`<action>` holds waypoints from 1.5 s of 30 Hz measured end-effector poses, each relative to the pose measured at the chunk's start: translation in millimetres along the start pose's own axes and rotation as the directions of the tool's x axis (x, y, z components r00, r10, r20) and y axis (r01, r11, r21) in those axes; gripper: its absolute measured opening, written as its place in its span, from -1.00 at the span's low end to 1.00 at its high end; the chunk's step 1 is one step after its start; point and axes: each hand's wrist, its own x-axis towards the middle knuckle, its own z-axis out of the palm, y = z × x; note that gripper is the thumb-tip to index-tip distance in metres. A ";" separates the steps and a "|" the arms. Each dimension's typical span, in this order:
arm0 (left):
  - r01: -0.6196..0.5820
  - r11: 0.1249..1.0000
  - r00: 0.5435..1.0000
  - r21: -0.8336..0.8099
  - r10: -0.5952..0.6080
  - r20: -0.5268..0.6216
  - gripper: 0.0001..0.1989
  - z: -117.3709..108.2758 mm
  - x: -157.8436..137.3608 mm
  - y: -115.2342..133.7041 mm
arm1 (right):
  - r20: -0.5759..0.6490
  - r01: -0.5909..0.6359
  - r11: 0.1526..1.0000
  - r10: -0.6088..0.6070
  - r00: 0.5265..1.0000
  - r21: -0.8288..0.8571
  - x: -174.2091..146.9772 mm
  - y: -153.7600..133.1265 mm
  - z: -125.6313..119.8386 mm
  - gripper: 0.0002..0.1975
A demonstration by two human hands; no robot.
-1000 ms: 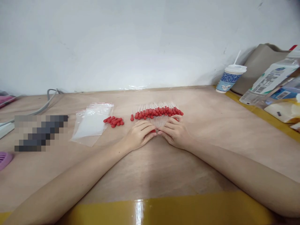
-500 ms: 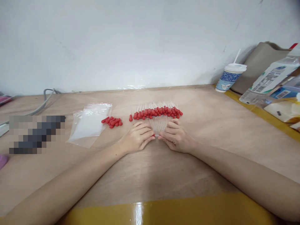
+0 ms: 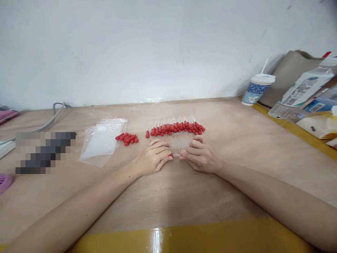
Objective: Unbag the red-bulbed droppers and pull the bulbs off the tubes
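Note:
My left hand [image 3: 155,156] is closed, pinching a red rubber bulb [image 3: 171,155] between thumb and fingers. Facing it, my right hand [image 3: 201,154] is closed on a thin clear glass dropper tube [image 3: 177,155], which spans the small gap between my fingertips. Just beyond both hands lies a row of loose clear tubes [image 3: 180,142]. Behind these, a dense row of droppers with red bulbs [image 3: 179,127] has its clear stems pointing toward the wall. A small pile of loose red bulbs [image 3: 127,138] lies left of my left hand.
Clear zip bags [image 3: 102,140] lie at the left, near a pixelated dark object [image 3: 46,153] and a grey cable [image 3: 50,121]. A paper cup with a straw [image 3: 258,89], a plastic bottle [image 3: 300,93] and a grey-beige bag [image 3: 286,75] stand at the right. Yellow tape [image 3: 126,240] lines the front edge.
My right fingertips have drawn slightly away from my left ones, so more of the tube shows between them. The view has shifted a little.

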 end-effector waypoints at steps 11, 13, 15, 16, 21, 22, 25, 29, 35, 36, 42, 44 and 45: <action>-0.022 0.999 0.997 0.034 0.025 -0.072 -0.91 -1.8 -6.8 7.6 | -0.088 0.009 1.000 -0.011 0.996 -0.026 -4.8 -3.4 -5.9 -0.94; -0.004 1.000 0.997 0.012 0.005 -0.082 -0.90 -2.4 -8.1 7.8 | -0.098 0.009 0.999 -0.012 0.995 -0.032 -6.3 -3.0 -8.0 -0.94; 0.044 0.999 0.993 -0.014 -0.046 -0.112 -0.87 -4.1 -9.9 5.8 | -0.110 -0.013 0.999 0.009 0.994 -0.038 -9.4 -0.4 -10.0 -0.93; 0.093 0.995 0.986 -0.021 -0.095 -0.138 -0.85 -5.6 -10.6 3.7 | -0.122 -0.048 0.998 0.042 0.992 -0.044 -11.3 1.8 -10.5 -0.93; 0.547 0.835 0.806 -0.056 -0.544 -0.233 -0.77 -24.1 -8.9 -21.0 | -0.156 -0.389 0.916 0.371 0.915 -0.102 -17.5 15.3 -4.4 -0.91; 0.620 0.782 0.758 -0.061 -0.617 -0.211 -0.75 -30.1 -8.1 -28.6 | -0.152 -0.444 0.889 0.427 0.891 -0.109 -17.5 16.9 -2.2 -0.91; 0.799 0.601 0.587 -0.029 -0.790 -0.178 -0.72 -51.7 -8.8 -53.4 | -0.130 -0.554 0.822 0.540 0.832 -0.128 -16.2 18.7 2.6 -0.89; 0.920 0.391 0.392 -0.043 -0.919 0.039 -0.65 -77.9 -17.5 -76.7 | -0.076 -0.602 0.778 0.599 0.797 -0.181 -15.8 18.2 5.1 -0.88; 0.947 0.313 0.320 -0.067 -0.937 0.139 -0.53 -83.0 -27.6 -83.3 | -0.026 -0.543 0.812 0.551 0.834 -0.213 -18.9 18.1 8.4 -0.84; 0.949 0.311 0.314 -0.045 -0.937 0.152 -0.54 -81.9 -28.6 -84.0 | -0.016 -0.536 0.818 0.545 0.838 -0.209 -19.2 17.8 8.4 -0.84; 0.953 0.298 0.284 0.050 -0.940 0.188 -0.62 -78.9 -36.8 -95.1 | 0.076 -0.521 0.831 0.542 0.837 -0.194 -18.7 15.5 4.6 -0.80; 0.952 0.300 0.285 0.065 -0.943 0.173 -0.64 -79.4 -38.4 -97.8 | 0.103 -0.518 0.834 0.542 0.834 -0.191 -18.3 15.2 3.6 -0.77; 0.950 0.302 0.288 0.077 -0.945 0.156 -0.65 -79.8 -38.3 -98.3 | 0.117 -0.519 0.834 0.543 0.831 -0.188 -18.2 15.2 3.3 -0.75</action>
